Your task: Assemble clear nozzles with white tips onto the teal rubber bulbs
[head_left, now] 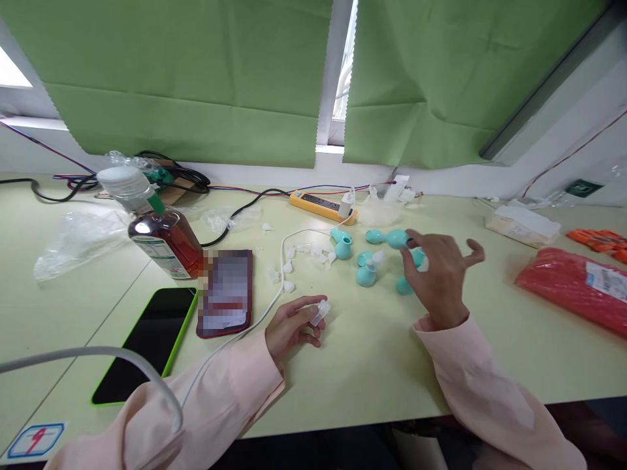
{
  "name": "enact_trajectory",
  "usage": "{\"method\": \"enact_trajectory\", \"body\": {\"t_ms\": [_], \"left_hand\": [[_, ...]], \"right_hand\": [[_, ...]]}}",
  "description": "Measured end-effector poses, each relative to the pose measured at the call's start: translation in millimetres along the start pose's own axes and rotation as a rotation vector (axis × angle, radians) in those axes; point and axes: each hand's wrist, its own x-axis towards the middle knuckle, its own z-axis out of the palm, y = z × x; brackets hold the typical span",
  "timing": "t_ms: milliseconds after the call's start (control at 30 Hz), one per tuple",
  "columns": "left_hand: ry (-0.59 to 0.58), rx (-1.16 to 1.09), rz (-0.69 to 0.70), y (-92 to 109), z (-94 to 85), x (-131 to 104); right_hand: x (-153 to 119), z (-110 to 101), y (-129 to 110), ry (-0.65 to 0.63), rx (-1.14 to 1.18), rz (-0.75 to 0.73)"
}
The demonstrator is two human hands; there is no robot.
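Observation:
Between the thumb and fingers of my left hand (295, 324) is a small translucent white piece (321, 313), held above the table's near middle. My right hand (438, 271) is over the turquoise parts, its thumb and index finger at the right end of a rounded turquoise part (398, 239). Other turquoise parts lie around, among them one with a round open neck (343, 247) and a bulb-shaped one (366, 275). Some are partly hidden behind my right hand. Several small white pieces (289, 286) are scattered left of the turquoise parts, near a white cable.
At the left are a bottle of dark liquid (169, 245), a green-edged phone (147, 343) and a red-cased phone (225, 294). A yellow power strip (318, 207) lies at the back. At the right are a red plastic package (573, 287) and a white box (522, 225).

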Motion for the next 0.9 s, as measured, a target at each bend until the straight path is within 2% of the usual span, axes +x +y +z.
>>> {"method": "enact_trajectory", "body": {"t_ms": [67,133,200,367,467,633,767,900], "left_hand": [[-0.005,-0.019,-0.001,1,-0.1,0],[0.001,-0.042,0.014,2,0.0,0],[0.033,-0.065,0.046,3,0.1,0],[0.150,-0.094,0.170,6,0.1,-1],[0.144,-0.066,0.168,5,0.8,-1],[0.170,-0.018,0.175,3,3.1,-1],[0.218,-0.002,0.213,3,3.1,0],[0.248,-0.013,0.236,2,0.1,3]], "right_hand": [[-1,-8,-7,0.230,0.101,-0.016],[-7,-14,-17,0.320,0.249,-0.037],[-14,-15,-29,0.219,0.415,-0.061],[-28,-9,-54,-0.316,0.773,-0.189],[-36,-4,-65,-0.529,0.930,-0.234],[-48,3,-77,-0.519,1.104,0.087],[-47,5,-77,-0.637,1.081,0.047],[-46,2,-76,-0.643,1.071,0.012]]}}
